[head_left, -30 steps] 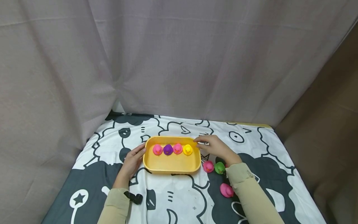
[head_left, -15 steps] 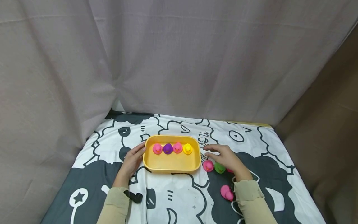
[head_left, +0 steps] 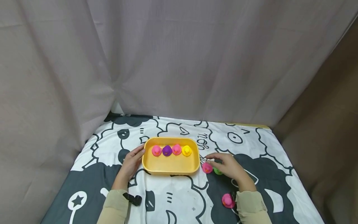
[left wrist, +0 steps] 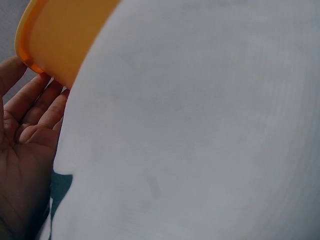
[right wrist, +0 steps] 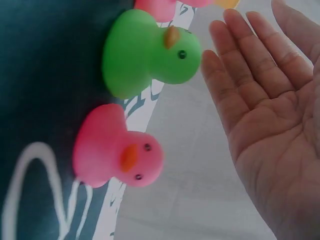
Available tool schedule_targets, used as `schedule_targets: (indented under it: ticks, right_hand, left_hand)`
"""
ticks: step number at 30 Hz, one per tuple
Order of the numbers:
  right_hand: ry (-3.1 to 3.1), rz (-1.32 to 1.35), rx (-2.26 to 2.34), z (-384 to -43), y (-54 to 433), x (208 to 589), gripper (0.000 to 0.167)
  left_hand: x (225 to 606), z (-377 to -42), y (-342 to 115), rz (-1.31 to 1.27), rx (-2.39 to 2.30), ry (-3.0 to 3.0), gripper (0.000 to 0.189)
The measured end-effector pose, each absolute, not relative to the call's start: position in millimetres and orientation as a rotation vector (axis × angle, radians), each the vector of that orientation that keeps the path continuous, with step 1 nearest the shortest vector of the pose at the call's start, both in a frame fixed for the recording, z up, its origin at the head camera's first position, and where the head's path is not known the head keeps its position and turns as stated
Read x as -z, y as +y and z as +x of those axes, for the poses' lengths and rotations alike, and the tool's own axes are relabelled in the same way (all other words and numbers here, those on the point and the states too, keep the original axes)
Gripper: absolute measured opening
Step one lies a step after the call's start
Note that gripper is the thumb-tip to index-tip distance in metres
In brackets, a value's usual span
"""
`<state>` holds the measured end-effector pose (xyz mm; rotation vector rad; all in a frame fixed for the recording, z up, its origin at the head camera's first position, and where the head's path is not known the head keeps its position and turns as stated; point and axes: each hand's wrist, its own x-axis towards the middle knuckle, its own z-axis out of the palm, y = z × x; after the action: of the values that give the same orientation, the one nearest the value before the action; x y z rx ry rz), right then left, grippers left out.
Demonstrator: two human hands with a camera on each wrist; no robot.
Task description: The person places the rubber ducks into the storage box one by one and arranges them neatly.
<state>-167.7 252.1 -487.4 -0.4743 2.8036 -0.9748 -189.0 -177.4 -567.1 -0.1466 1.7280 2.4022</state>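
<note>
A yellow tray (head_left: 171, 169) holds a row of rubber ducks: a pink duck (head_left: 156, 151), a purple duck (head_left: 167, 151), another pink duck (head_left: 176, 149) and a yellow duck (head_left: 186, 151). My left hand (head_left: 132, 161) rests along the tray's left side, its fingertips (left wrist: 42, 80) at the outer wall in the left wrist view. Right of the tray, my right hand (head_left: 227, 166) hovers with fingers extended and nothing in them. Below its thumb are a pink duck (head_left: 207, 168) and a green duck (right wrist: 150, 54), the latter partly covered in the head view.
Another pink duck (right wrist: 117, 150) sits beside the green one in the right wrist view. Nearer the right sleeve lies a further pink duck (head_left: 228, 201). A patterned black-and-white cloth (head_left: 179, 199) covers the table, and grey curtains (head_left: 190, 62) hang behind it.
My right hand has moved from the tray's right rim rightward and down toward the loose ducks. The pink duck by the right sleeve has shifted slightly down and turned. My left hand stays at the tray.
</note>
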Motion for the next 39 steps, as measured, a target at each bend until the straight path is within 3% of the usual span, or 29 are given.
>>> schedule_targets:
  ticks: [12, 39]
  right_hand:
    - [2.779, -0.326, 0.96, -159, 257, 496, 0.025]
    - [2.813, -0.437, 0.788, -165, 247, 504, 0.026]
  left_hand:
    - [567, -187, -178, -0.141, -2.417, 1.723, 0.052]
    - [566, -187, -176, -0.142, -2.413, 1.734, 0.052]
